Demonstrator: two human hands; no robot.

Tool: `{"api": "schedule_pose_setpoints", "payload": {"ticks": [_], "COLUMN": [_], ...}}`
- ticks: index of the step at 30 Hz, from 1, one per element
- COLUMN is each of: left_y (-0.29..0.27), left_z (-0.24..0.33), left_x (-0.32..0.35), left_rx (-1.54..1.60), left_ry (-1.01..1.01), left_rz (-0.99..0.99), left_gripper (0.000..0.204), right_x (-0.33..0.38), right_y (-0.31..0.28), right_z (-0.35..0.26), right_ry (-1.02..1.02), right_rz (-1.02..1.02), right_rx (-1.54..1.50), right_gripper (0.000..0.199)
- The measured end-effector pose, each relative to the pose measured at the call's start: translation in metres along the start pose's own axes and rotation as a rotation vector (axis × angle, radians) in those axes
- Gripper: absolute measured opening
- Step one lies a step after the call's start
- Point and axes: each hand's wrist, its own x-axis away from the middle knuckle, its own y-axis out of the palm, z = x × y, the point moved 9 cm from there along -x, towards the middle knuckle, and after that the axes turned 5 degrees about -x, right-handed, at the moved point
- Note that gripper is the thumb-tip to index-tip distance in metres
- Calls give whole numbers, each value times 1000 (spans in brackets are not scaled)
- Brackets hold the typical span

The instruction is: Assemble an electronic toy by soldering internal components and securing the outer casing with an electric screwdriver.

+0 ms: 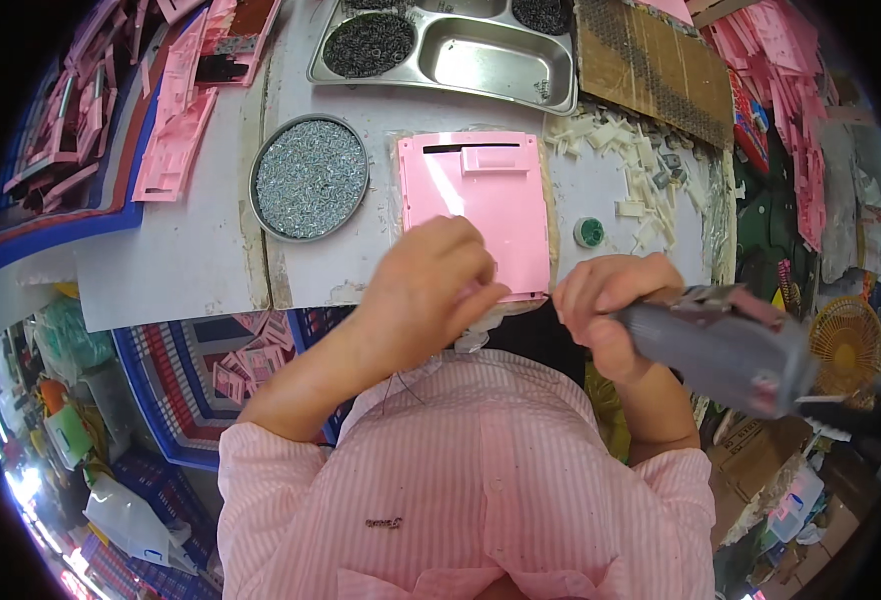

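A pink plastic panel (506, 215) lies flat on the worktable in front of me, with a dark slot near its far edge. My left hand (441, 280) is over the panel's near left corner, fingers curled together; whatever they may pinch is hidden. To the right of the panel, my right hand (616, 295) is wrapped round a grey electric screwdriver (716, 350). The tool's body lies sideways, its cable end pointing right, and its tip is hidden by my fingers. Left of the panel sits a round dish (311, 178) full of small silvery screws.
A steel compartment tray (496, 58) holding small dark parts stands at the back. White plastic pieces (651, 170) and a small green-filled pot (589, 232) lie to the right, near a cardboard piece (651, 75). Blue-rimmed baskets (151, 390) hold pink parts at left.
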Motion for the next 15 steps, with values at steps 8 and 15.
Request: {"api": "schedule_pose_setpoints", "payload": {"ticks": [8, 15], "left_y": [23, 31], "left_z": [19, 25], "left_x": [9, 1], "left_rx": [-66, 40], "left_ry": [106, 100], "left_rz": [47, 64], "left_gripper": [18, 17], "right_x": [-4, -21], "right_y": [-3, 3], "right_z": [3, -35], "right_ry": [57, 8], "right_rz": [-125, -4], "right_rx": [-30, -185], "right_gripper": [29, 32]}}
